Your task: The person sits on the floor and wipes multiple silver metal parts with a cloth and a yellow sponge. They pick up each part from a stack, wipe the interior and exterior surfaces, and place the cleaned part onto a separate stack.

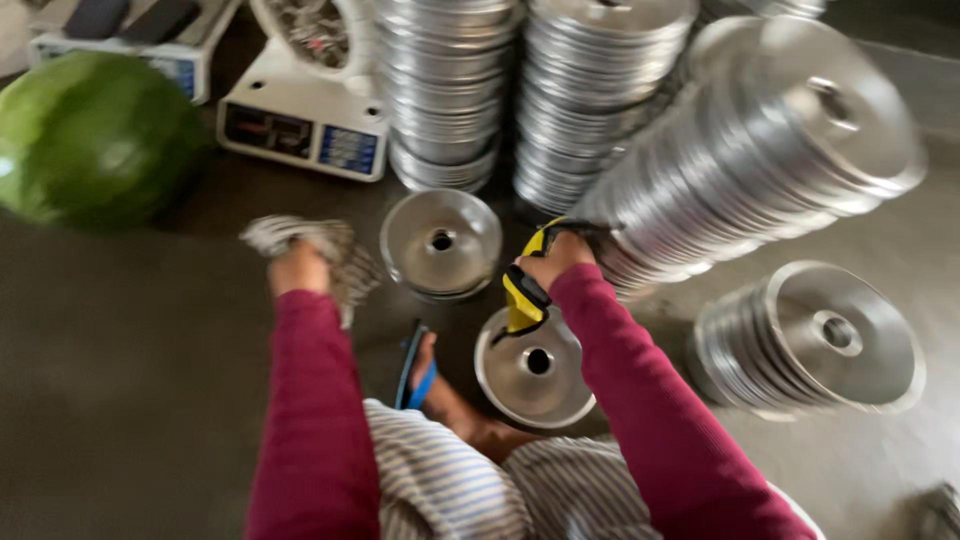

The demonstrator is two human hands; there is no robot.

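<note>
Right fingers clamp the yellow tool — left fingers clutch a rag.

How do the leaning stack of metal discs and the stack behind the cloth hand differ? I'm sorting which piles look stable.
The leaning stack tilts hard to one side, its top face showing, with the right hand at its base; the upright stack stands straight, untouched, beside a weighing scale. Both hold shiny silver discs with centre holes.

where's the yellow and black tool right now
In the head view the yellow and black tool is right of centre, gripped in the right hand, above a single metal disc and beside the leaning disc stack.
</note>
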